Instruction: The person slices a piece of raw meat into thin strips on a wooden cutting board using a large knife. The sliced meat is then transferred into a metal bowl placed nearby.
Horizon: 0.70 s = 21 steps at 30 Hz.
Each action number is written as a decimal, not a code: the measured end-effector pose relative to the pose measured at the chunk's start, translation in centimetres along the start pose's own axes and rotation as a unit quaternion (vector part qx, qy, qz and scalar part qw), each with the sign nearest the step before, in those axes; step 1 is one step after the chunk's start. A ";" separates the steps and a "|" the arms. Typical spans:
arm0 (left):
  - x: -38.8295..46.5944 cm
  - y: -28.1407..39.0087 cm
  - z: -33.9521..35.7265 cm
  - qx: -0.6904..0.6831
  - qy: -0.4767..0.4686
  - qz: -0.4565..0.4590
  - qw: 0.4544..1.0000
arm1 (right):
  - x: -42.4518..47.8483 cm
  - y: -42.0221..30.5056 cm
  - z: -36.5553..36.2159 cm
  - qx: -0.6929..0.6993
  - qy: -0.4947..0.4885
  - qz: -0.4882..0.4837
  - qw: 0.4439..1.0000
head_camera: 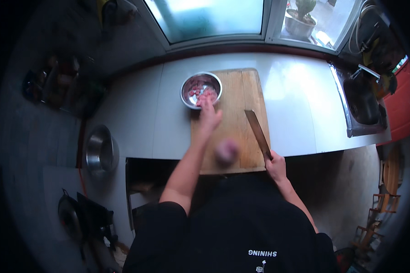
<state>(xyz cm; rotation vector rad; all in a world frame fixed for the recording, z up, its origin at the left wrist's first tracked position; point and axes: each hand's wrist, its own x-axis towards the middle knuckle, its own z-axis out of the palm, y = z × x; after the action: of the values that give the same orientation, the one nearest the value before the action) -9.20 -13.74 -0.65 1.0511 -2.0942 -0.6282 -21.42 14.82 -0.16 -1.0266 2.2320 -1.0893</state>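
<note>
My left hand reaches over the near rim of a stainless steel bowl, thumb apart from the fingers. Small pink pieces of raw meat lie in the bowl. My fingertips blend with the meat there, so whether they hold a piece is unclear. In my right hand is the handle of a cleaver, its blade pointing away from me above the right side of a wooden cutting board. A pinkish-purple lump, too blurred to name surely, is over the board's near part.
The board rests on a white countertop. A large metal basin stands at the left. At the right is a sink with a faucet. Windows line the back, and a potted plant shows through one.
</note>
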 end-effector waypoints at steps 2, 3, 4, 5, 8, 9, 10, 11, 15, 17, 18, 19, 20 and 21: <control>-0.8 -0.6 -2.2 0.037 -0.072 -0.048 0.996 | 0.1 0.2 0.4 -0.001 -0.015 0.008 1.000; -1.3 -0.1 -3.3 0.037 -0.083 -0.041 0.995 | 0.1 0.1 0.4 -0.006 -0.013 0.004 1.000; -2.2 -0.6 -3.9 0.039 -0.146 -0.076 0.986 | 0.3 0.0 0.5 -0.013 -0.026 0.004 1.000; -4.0 -1.2 -3.9 0.040 -0.155 -0.084 0.984 | 0.3 0.0 0.6 -0.021 -0.038 0.005 0.999; -10.0 -3.1 -3.0 0.047 -0.194 -0.134 0.971 | 0.5 0.0 0.7 -0.045 -0.049 -0.007 0.998; -11.4 -3.1 -2.6 0.053 -0.216 -0.170 0.960 | 0.7 0.1 0.8 -0.053 -0.050 -0.016 0.997; -11.5 -1.4 -3.0 0.041 -0.262 -0.184 0.946 | 0.8 0.3 0.8 -0.060 -0.046 -0.014 0.997; -11.6 0.5 -3.4 0.030 -0.307 -0.198 0.930 | 0.8 0.5 0.8 -0.066 -0.042 -0.013 0.997; -11.3 5.0 -4.3 -0.009 -0.319 -0.256 0.912 | 0.9 0.7 0.9 -0.077 -0.051 0.007 0.996; -11.7 5.5 -3.6 -0.021 -0.286 -0.264 0.921 | 1.0 1.0 1.2 -0.079 -0.047 -0.003 0.996; -13.2 4.1 -2.6 -0.056 -0.247 -0.249 0.935 | 0.9 1.2 1.3 -0.078 -0.044 -0.006 0.996; -14.0 3.6 -2.1 -0.093 -0.210 -0.232 0.945 | 0.9 1.4 1.4 -0.083 -0.050 -0.006 0.995; -14.5 3.1 -1.6 -0.120 -0.204 -0.196 0.952 | 1.0 1.6 1.4 -0.087 -0.056 -0.007 0.995; -14.3 3.3 -1.6 -0.128 -0.201 -0.200 0.950 | 1.0 1.7 1.4 -0.092 -0.062 -0.007 0.994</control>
<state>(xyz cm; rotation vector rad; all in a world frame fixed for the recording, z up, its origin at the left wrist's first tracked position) -3.48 -0.24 -2.66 1.2880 -2.0598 -1.3763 -21.84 14.05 -2.47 -1.1546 2.2589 -0.8131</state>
